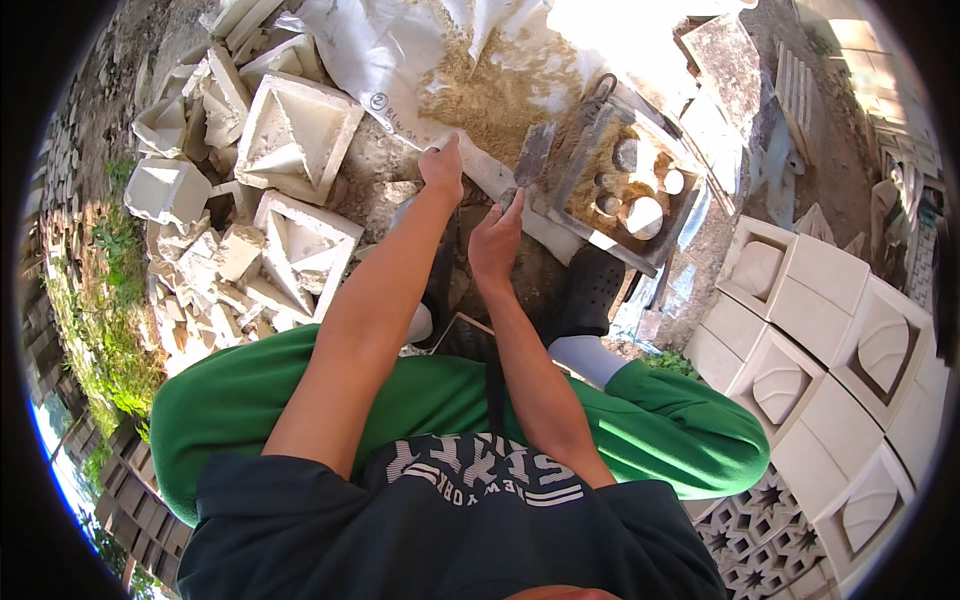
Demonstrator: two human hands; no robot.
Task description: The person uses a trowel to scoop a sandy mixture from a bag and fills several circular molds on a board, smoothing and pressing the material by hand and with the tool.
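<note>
My left hand [442, 168] is closed at the near edge of a white plastic sheet [385, 50] and appears to pinch it. Brown sandy powder [480, 85] lies spread over the sheet's middle. In my right hand [496, 240] is a trowel, its flat grey blade [535, 152] pointing away from me over the sheet's near edge. To the right of the blade stands a shallow square tray [575, 165] with brown powder and several round grey and white pieces in it.
Broken white cast blocks [300, 140] are heaped at the left. Pale patterned blocks [800, 370] stand stacked at the right, with pierced blocks [765, 530] below. My black clog [588, 290] is close to the tray. A loop of wire [603, 88] lies at its far corner.
</note>
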